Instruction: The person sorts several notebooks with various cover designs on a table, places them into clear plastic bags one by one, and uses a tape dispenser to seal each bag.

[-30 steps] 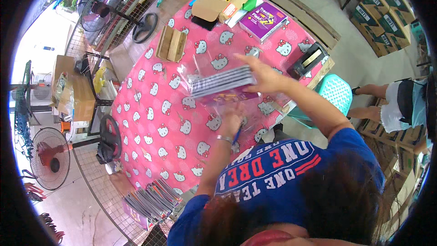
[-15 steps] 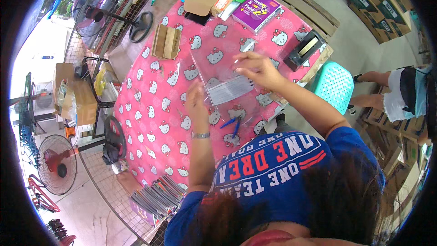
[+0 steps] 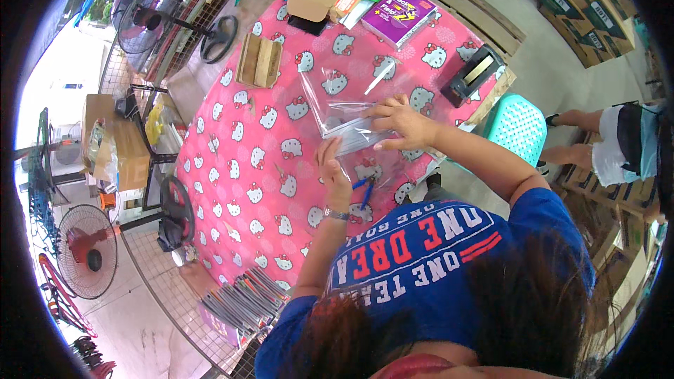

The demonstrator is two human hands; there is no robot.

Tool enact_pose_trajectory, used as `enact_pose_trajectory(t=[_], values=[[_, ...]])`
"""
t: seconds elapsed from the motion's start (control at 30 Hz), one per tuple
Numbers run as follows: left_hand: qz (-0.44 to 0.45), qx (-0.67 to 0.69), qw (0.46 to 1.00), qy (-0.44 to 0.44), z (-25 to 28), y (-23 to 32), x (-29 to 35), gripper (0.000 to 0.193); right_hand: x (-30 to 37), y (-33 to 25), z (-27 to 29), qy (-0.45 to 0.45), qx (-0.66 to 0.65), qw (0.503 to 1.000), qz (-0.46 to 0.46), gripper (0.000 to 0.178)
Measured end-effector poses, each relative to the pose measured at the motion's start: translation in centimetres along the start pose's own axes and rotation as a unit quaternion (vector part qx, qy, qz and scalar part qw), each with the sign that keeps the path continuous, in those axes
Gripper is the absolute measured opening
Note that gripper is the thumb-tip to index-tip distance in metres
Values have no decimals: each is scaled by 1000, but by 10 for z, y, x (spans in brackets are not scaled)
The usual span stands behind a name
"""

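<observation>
Grey floor (image 3: 554, 74); turquoise stool (image 3: 517, 126); wooden slats (image 3: 460, 1); daylight (image 3: 60, 60) at left

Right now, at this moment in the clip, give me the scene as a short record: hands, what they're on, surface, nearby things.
Left hand: left hand at the left end of the wrapped stack
Right hand: right hand over the stack's right end
Handled: pale stack under clear plastic; contents unclear
Surface: pink cat-print tablecloth
Beside the hands: blue-handled tool
Far side: purple book, black tape dispenser
Beyond table's right edge: mint-green stool
</observation>
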State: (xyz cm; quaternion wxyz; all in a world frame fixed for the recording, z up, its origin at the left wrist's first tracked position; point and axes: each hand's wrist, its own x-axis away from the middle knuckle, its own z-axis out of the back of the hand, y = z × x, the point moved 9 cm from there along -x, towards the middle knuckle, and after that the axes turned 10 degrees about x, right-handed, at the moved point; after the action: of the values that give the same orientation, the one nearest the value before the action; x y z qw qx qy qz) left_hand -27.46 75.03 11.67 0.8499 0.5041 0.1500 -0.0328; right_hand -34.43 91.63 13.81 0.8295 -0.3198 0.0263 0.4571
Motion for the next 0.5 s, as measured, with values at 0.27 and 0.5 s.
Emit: enact_pose_trajectory(t=[0.27,0.5], values=[[-73,-43,994,-71,-2,7,-11,77,8,-7,-17,-77,-40,996,-19,59],[-80,-204,969,-117,-29,27,-13,68,0,-28,-10,-33,94,994,43,56]])
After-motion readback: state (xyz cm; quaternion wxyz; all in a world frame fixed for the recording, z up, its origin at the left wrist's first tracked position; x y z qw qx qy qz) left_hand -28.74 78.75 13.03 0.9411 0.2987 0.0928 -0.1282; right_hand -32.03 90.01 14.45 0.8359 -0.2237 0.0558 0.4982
